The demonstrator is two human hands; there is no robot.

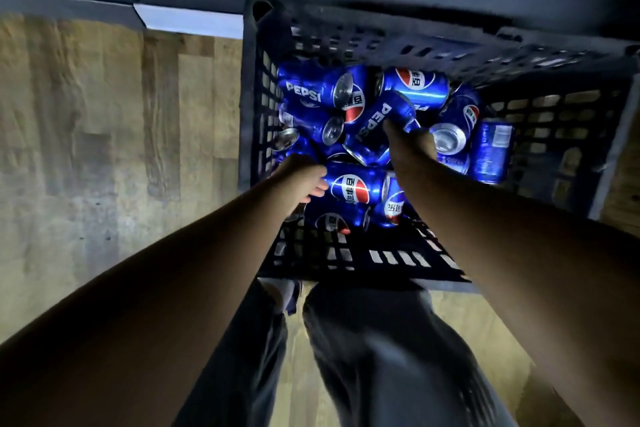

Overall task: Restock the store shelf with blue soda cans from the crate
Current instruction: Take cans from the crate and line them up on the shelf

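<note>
Inside crate (pixel 349 42), both hands grip PEPSI-lettered cans (pixel 375 121).

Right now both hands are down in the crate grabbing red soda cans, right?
Almost. The head view shows the left hand and right hand down in the crate, each on a soda can, but the soda cans are blue, not red. Only their round logos have red.

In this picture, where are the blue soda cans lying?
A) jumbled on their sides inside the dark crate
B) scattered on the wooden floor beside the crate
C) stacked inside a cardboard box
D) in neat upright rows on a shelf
A: the blue soda cans lie at mixed angles inside the dark slotted crate, where the left hand and right hand reach them.
</note>
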